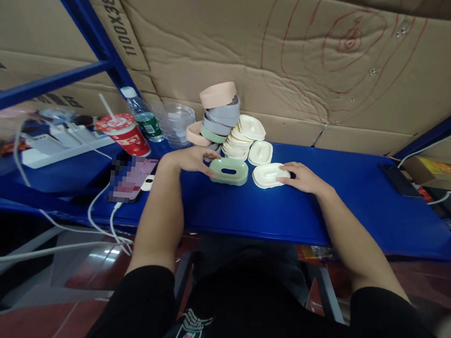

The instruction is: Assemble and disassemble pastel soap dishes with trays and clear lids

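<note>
My left hand (190, 160) rests on the blue table (285, 211), its fingers closed on the left end of a pale green oval box part (229, 171) with a slot in its top. My right hand (302, 178) lies just right of it, fingers holding the edge of a cream oval lid (268, 175) that lies flat on the table. Behind them stands a pile of cream lids (244, 136) and a leaning stack of pink, grey and green oval shells (219, 110).
A phone (130, 179) on a white cable lies to the left, beside a red paper cup (125, 133), a water bottle (145, 117) and clear plastic bowls (176, 122). A white power strip (59, 146) lies far left. Cardboard (298, 65) walls the back. A dark device (400, 180) lies right.
</note>
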`<state>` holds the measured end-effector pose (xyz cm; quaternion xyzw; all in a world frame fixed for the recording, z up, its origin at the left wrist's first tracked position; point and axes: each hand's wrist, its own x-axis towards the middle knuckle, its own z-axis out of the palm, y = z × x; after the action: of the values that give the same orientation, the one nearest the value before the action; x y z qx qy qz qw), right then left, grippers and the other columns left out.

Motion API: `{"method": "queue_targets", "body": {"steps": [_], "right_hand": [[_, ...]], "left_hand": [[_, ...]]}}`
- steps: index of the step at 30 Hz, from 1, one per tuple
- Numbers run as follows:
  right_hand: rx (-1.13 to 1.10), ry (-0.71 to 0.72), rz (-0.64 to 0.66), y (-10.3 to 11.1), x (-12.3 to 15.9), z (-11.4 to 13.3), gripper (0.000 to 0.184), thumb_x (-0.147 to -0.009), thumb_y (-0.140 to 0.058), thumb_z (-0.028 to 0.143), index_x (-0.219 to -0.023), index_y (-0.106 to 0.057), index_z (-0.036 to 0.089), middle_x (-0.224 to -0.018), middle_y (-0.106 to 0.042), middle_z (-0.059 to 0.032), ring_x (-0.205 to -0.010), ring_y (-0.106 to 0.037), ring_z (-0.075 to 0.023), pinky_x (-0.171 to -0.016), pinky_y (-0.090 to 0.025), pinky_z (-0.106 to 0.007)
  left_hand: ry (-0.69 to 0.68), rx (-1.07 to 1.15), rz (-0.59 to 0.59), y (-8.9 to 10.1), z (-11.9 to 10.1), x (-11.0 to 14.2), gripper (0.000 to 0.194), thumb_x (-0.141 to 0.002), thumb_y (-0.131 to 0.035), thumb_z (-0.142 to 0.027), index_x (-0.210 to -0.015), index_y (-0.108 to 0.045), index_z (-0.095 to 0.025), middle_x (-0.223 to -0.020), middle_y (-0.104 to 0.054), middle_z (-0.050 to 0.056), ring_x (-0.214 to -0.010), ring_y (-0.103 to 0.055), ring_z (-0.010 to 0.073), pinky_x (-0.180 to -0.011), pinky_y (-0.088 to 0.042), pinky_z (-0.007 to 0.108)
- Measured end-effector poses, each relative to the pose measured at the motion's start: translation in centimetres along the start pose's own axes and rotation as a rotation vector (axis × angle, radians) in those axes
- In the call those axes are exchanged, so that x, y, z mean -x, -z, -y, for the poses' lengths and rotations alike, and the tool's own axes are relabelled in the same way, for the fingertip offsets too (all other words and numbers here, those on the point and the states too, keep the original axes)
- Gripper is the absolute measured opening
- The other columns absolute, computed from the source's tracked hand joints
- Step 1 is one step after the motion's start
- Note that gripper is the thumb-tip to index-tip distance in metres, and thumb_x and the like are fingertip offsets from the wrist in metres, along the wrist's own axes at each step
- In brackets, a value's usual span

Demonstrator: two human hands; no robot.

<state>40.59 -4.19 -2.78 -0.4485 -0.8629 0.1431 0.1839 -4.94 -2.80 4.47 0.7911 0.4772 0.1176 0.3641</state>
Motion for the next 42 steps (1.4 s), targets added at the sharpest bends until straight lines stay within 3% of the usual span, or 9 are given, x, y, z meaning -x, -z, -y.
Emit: {"method": "queue_targets", "body": {"steps": [5,8,13,20,24,28,33,37,42], "right_hand": [[0.017,-0.043,0.042,1.0,0.5,-0.5,0.092,-0.067,-0.095,0.075,-0.144,-0.076,0.028,-0.148,-0.072,-0.0146,-0.139,-0.065,-0.0474,-0.121,-0.049,-0.071],[0.006,-0.064,0.074,1.9,1.1,-1.4,0.083,-0.068,-0.097,0.066,-0.14,-0.079,0.03,-0.147,-0.073,-0.0129,-0.137,-0.067,-0.0455,-0.12,-0.05,-0.07],[-0.05,-0.088,-0.041,3.0,1.7,-2.5,0.062,-0.074,-0.095,0.058,-0.128,-0.084,0.031,-0.143,-0.076,-0.0097,-0.135,-0.07,-0.0407,-0.124,-0.049,-0.066],[-0.229,-0.07,-0.258,2.1,1.2,-2.8,0.059,-0.075,-0.093,0.065,-0.119,-0.082,0.026,-0.145,-0.074,-0.0131,-0.136,-0.07,-0.0374,-0.125,-0.049,-0.063],[-0.254,-0.064,-0.288,0.3,-0.3,-2.4,0.068,-0.079,-0.088,0.063,-0.136,-0.075,0.027,-0.157,-0.067,-0.0142,-0.141,-0.067,-0.0386,-0.12,-0.052,-0.065],[-0.147,-0.219,-0.479,-1.1,-2.1,-2.1,0.087,-0.084,-0.082,0.061,-0.159,-0.058,0.024,-0.154,-0.067,-0.0191,-0.114,-0.078,-0.0368,-0.106,-0.061,-0.063],[-0.025,-0.271,-0.56,-1.4,-2.0,-1.7,0.048,-0.091,-0.07,0.064,-0.112,-0.082,0.023,-0.106,-0.082,-0.0136,-0.092,-0.077,-0.0335,-0.092,-0.063,-0.058],[-0.053,-0.106,-0.356,-1.2,-1.2,-0.3,0.049,-0.092,-0.067,0.074,-0.086,-0.081,0.027,-0.088,-0.082,-0.0083,-0.084,-0.075,-0.0306,-0.089,-0.061,-0.054],[-0.005,-0.032,-0.255,-1.5,-1.4,1.3,0.053,-0.085,-0.075,0.08,-0.07,-0.073,0.028,-0.08,-0.078,-0.0069,-0.086,-0.074,-0.0313,-0.089,-0.06,-0.054]], "left_hand": [[0.051,-0.154,-0.177,-0.4,-0.9,-0.7,0.058,-0.068,-0.084,-0.067,-0.101,-0.082,-0.02,-0.099,-0.083,0.007,-0.093,-0.075,0.0259,-0.078,-0.056,0.033],[0.011,-0.217,-0.219,-1.0,-1.2,-1.3,0.051,-0.077,-0.075,-0.069,-0.087,-0.078,-0.02,-0.089,-0.08,0.006,-0.083,-0.071,0.023,-0.073,-0.052,0.033],[0.065,-0.355,-0.189,-2.4,-2.2,-1.8,0.051,-0.082,-0.071,-0.07,-0.094,-0.077,-0.021,-0.096,-0.08,0.008,-0.089,-0.071,0.0267,-0.076,-0.049,0.036],[0.096,-0.412,-0.139,-3.9,-3.6,-2.1,0.054,-0.086,-0.07,-0.07,-0.108,-0.073,-0.021,-0.112,-0.078,0.012,-0.105,-0.07,0.0329,-0.087,-0.05,0.039],[0.107,-0.458,-0.14,-4.4,-3.7,-2.3,0.05,-0.086,-0.073,-0.063,-0.115,-0.072,-0.022,-0.122,-0.077,0.013,-0.112,-0.069,0.0343,-0.091,-0.05,0.04],[0.131,-0.443,-0.114,-4.7,-3.8,-2.5,0.052,-0.084,-0.078,-0.054,-0.124,-0.071,-0.022,-0.134,-0.073,0.016,-0.119,-0.067,0.036,-0.096,-0.05,0.041],[0.113,-0.483,-0.084,-4.9,-3.9,-2.7,0.055,-0.088,-0.075,-0.053,-0.132,-0.068,-0.02,-0.139,-0.072,0.017,-0.125,-0.066,0.036,-0.101,-0.05,0.041],[0.08,-0.487,-0.085,-5.0,-3.6,-2.9,0.056,-0.089,-0.073,-0.056,-0.133,-0.067,-0.022,-0.14,-0.072,0.016,-0.126,-0.066,0.034,-0.1,-0.051,0.04],[0.074,-0.46,-0.082,-5.2,-3.4,-3.1,0.058,-0.089,-0.073,-0.058,-0.134,-0.066,-0.021,-0.142,-0.07,0.017,-0.128,-0.065,0.0352,-0.101,-0.051,0.041]]}}
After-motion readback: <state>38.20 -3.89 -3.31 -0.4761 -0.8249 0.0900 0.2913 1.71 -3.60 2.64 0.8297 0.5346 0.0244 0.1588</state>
